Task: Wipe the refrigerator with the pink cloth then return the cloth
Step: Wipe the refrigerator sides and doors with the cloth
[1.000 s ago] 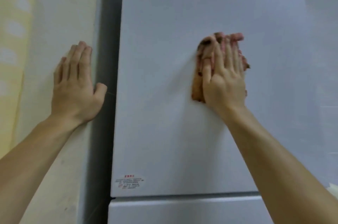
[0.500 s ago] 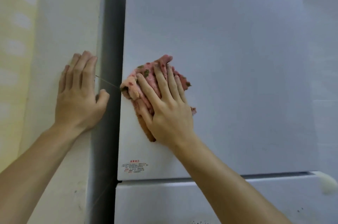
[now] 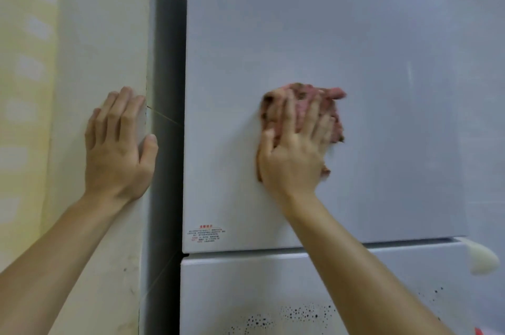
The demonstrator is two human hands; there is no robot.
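The white refrigerator's upper door (image 3: 355, 47) fills most of the view. My right hand (image 3: 293, 154) presses the crumpled pink cloth (image 3: 325, 105) flat against the door's middle, fingers spread over it; most of the cloth is hidden under the hand and looks blurred. My left hand (image 3: 117, 148) rests flat on the cream wall (image 3: 103, 34) at the left, its thumb at the wall's corner edge.
A dark gap (image 3: 166, 88) runs between the wall and the refrigerator. A small red-printed label (image 3: 207, 233) sits at the upper door's lower left corner. Below it is the lower door (image 3: 246, 285), with dark specks along the bottom. A pale rounded object (image 3: 483, 258) pokes in at right.
My right hand slid the cloth from the door's upper middle down to its left edge, then back right toward the middle. The left hand stayed on the wall.
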